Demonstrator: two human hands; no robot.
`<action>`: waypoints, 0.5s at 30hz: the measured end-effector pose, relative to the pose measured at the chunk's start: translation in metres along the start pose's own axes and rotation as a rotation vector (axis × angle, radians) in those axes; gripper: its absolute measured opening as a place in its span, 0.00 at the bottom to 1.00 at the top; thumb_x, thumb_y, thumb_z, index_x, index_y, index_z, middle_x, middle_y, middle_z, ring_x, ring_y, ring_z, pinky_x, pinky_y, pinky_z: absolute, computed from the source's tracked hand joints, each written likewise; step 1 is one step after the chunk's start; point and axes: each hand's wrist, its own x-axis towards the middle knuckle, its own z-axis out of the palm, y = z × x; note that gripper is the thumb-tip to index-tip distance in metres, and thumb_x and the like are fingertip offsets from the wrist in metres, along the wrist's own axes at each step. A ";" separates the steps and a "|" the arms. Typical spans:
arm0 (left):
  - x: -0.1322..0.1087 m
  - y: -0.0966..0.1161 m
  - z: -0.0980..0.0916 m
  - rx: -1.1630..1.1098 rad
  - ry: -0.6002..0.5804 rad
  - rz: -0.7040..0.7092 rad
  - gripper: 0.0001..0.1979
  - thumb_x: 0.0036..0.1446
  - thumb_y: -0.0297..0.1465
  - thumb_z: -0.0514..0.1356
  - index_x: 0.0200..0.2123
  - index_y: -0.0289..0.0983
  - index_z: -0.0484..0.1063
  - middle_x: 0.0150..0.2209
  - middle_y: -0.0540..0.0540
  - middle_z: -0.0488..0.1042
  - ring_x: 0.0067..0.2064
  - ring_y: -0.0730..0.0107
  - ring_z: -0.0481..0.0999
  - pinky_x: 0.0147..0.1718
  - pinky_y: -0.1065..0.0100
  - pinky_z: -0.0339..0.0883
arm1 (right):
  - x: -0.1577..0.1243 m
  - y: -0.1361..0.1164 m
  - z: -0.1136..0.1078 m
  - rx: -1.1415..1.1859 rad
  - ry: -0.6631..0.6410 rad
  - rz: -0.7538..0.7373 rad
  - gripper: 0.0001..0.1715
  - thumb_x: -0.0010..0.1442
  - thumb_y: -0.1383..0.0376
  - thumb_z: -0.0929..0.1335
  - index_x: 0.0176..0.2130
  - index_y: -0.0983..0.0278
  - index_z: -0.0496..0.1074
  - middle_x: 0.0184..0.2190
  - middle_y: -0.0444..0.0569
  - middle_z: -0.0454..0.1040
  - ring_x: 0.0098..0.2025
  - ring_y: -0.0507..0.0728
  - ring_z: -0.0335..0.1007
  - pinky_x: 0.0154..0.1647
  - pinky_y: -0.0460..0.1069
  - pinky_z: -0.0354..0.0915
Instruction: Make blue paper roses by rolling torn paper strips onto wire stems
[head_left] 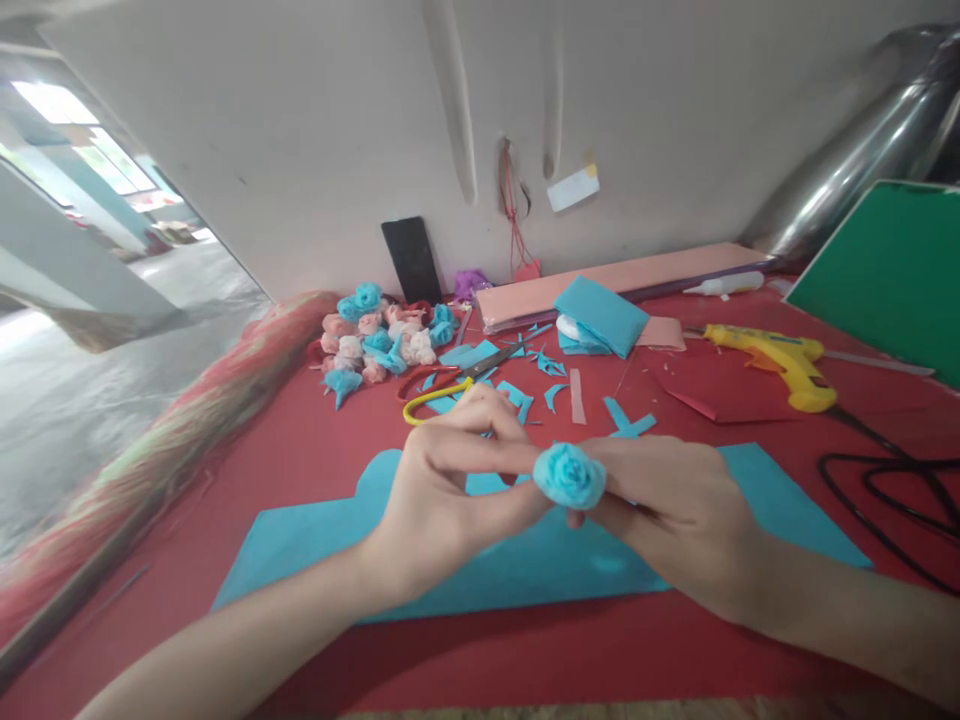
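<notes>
Head view shows, near its middle, a small sky-blue rose of crinkled crepe paper [570, 476], which is held above the table between two bare hands. Its round, layered face looks to the viewer, so the long axis seems to run away behind it; the base is hidden. From the left, thumb and forefinger of the left hand [446, 490] make a narrow pinch at its edge; from the right, the bent fingers of the right hand [675, 515] close on it. Neither hand is nearer. Below lies a flat blue sheet [510, 585] on the smooth red table [487, 655]. Beyond are metal scissors with red and yellow handles [469, 373], heaped paper flowers [371, 345] and a yellow plastic glue gun [776, 358].
</notes>
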 end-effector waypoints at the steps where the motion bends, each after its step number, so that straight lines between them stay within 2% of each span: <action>1: 0.000 0.002 0.001 0.086 0.013 0.081 0.04 0.52 0.33 0.67 0.26 0.43 0.81 0.19 0.51 0.65 0.27 0.73 0.60 0.30 0.66 0.60 | -0.001 0.001 0.000 -0.012 0.015 -0.025 0.20 0.69 0.62 0.59 0.28 0.65 0.70 0.26 0.45 0.78 0.28 0.46 0.76 0.33 0.36 0.68; 4: 0.000 0.005 0.002 0.263 0.020 0.288 0.07 0.53 0.28 0.65 0.24 0.37 0.79 0.19 0.51 0.65 0.26 0.73 0.61 0.31 0.64 0.60 | -0.001 0.001 0.000 -0.014 0.029 -0.077 0.18 0.69 0.63 0.59 0.32 0.65 0.72 0.28 0.48 0.80 0.33 0.47 0.78 0.38 0.35 0.68; 7: 0.000 0.008 0.002 0.290 0.008 0.312 0.06 0.51 0.23 0.65 0.24 0.36 0.79 0.20 0.51 0.67 0.26 0.73 0.62 0.32 0.64 0.61 | 0.001 0.000 -0.001 0.090 0.001 -0.024 0.19 0.68 0.63 0.61 0.29 0.65 0.72 0.25 0.46 0.79 0.29 0.46 0.77 0.34 0.35 0.69; 10: 0.000 0.010 0.002 0.228 0.006 0.141 0.07 0.51 0.25 0.66 0.22 0.36 0.78 0.20 0.50 0.68 0.27 0.73 0.65 0.30 0.65 0.61 | 0.002 -0.002 0.001 0.313 -0.050 0.185 0.19 0.66 0.63 0.63 0.26 0.64 0.74 0.21 0.42 0.77 0.22 0.45 0.74 0.25 0.35 0.69; 13: 0.001 0.011 0.002 0.138 0.003 -0.104 0.07 0.51 0.28 0.66 0.22 0.36 0.79 0.23 0.49 0.68 0.29 0.72 0.66 0.28 0.67 0.61 | 0.002 -0.004 0.004 0.573 -0.089 0.409 0.16 0.64 0.65 0.66 0.27 0.61 0.77 0.21 0.40 0.76 0.21 0.46 0.74 0.22 0.35 0.69; 15: 0.000 0.012 0.001 0.061 -0.008 -0.217 0.06 0.53 0.29 0.65 0.25 0.38 0.80 0.24 0.50 0.68 0.29 0.73 0.66 0.28 0.68 0.62 | 0.002 -0.005 0.006 0.692 -0.089 0.507 0.14 0.62 0.65 0.67 0.27 0.59 0.79 0.21 0.39 0.75 0.21 0.46 0.74 0.22 0.35 0.68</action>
